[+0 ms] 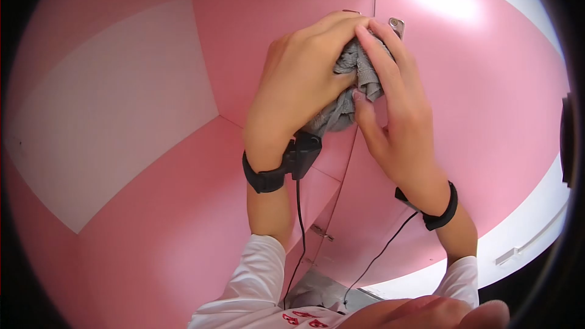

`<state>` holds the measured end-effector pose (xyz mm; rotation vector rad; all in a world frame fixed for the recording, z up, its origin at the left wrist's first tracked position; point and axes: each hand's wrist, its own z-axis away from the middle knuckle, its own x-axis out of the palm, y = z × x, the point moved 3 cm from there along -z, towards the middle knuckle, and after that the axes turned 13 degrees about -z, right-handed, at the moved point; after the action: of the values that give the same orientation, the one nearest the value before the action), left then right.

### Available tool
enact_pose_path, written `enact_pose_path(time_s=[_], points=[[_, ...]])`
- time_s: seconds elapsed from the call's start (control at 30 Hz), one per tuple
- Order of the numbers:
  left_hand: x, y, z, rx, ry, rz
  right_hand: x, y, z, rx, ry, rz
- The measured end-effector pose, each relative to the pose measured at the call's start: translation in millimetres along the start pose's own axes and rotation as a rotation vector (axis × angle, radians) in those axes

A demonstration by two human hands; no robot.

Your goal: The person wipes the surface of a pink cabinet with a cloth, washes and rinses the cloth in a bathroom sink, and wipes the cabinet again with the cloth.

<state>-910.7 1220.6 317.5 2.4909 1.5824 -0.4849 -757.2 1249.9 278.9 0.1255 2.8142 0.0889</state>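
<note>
A crumpled grey cloth (pixel 365 73) is bunched between my two hands in the upper middle of the view. My left hand (pixel 301 70) is closed on it from the left, its fingertips partly hidden at the top. From the right, my right hand (pixel 402 103) grips the same cloth, with curled fingers over its upper edge and the thumb against its lower fold. Just behind the right fingertips, a metal hinge (pixel 397 25) sits on the pink cabinet door (pixel 475 103).
Pink inner panels (pixel 158 201) and a pale panel (pixel 122 103) lie to the left. A lower hinge (pixel 322 233) joins door and cabinet. Black wrist straps (pixel 265 180) carry cables (pixel 300 219) hanging down. A grey surface (pixel 314 286) shows at the bottom.
</note>
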Motion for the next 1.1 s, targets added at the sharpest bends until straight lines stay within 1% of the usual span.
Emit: enact_pose_path(time_s=[0.07, 0.1, 0.17, 0.2, 0.27, 0.3, 0.37, 0.4, 0.43, 0.53, 0.6, 0.67, 0.73, 0.77, 0.8, 0.83, 0.87, 0.9, 0.93, 0.97, 1.03, 1.07, 1.1], points=[[-1, -5, 6, 0.023, 0.097, 0.089, 1, -3, 0, -0.022, -0.070, -0.045], [-1, -1, 4, 0.030, 0.094, 0.075, 0, -4, 0, -0.028, -0.059, -0.054], [-9, 14, -4, 0.078, 0.233, -0.033, -6, -10, -4, -0.072, 0.061, -0.051], [-10, 19, -9, 0.079, 0.231, -0.047, -7, -9, -9, -0.077, 0.066, -0.063], [-14, 27, -13, 0.073, 0.418, -0.110, -10, -7, -20, -0.206, 0.167, -0.009], [-12, 27, -12, 0.070, 0.400, -0.111, -9, -6, -23, -0.189, 0.171, -0.016], [-1, 21, -13, 0.040, 0.574, -0.153, -2, 2, -30, -0.275, 0.190, -0.041], [6, 20, -14, -0.004, 0.536, -0.117, 6, 7, -31, -0.223, 0.172, -0.001], [12, 10, -14, -0.003, 0.520, -0.113, 11, 17, -33, -0.208, 0.177, -0.001], [28, -15, -19, -0.167, 0.284, -0.132, 15, 37, -34, -0.112, 0.176, 0.006], [28, -9, -21, -0.192, 0.237, -0.151, 13, 36, -36, -0.019, 0.141, -0.028], [26, -3, -19, -0.235, 0.205, -0.171, 12, 39, -31, -0.008, 0.123, -0.018], [24, -2, -17, -0.322, 0.094, -0.163, 14, 42, -27, -0.017, 0.106, -0.005], [21, -2, -17, -0.325, 0.105, -0.163, 14, 43, -24, -0.080, 0.132, 0.020], [20, -1, -17, -0.325, 0.030, -0.186, 13, 43, -21, -0.144, 0.162, 0.047], [23, -2, -19, -0.325, -0.050, -0.204, 12, 46, -14, -0.149, 0.158, 0.051], [22, -4, -21, -0.325, -0.043, -0.204, 13, 48, -6, -0.032, 0.126, 0.012], [23, -5, -23, -0.250, -0.137, -0.190, 12, 50, 0, 0.091, 0.094, -0.035], [26, -5, -25, -0.176, -0.238, -0.180, 10, 49, 2, 0.095, 0.095, -0.046], [25, -5, -28, -0.173, -0.243, -0.191, 9, 46, 2, 0.089, 0.114, -0.044], [22, -4, -36, -0.208, -0.068, -0.092, 6, 44, -9, 0.075, 0.137, -0.030], [24, -5, -36, -0.210, -0.067, -0.087, 5, 36, -19, 0.035, 0.132, -0.061], [17, -4, -38, -0.168, 0.125, -0.129, 6, 29, -28, -0.010, 0.126, -0.092]])
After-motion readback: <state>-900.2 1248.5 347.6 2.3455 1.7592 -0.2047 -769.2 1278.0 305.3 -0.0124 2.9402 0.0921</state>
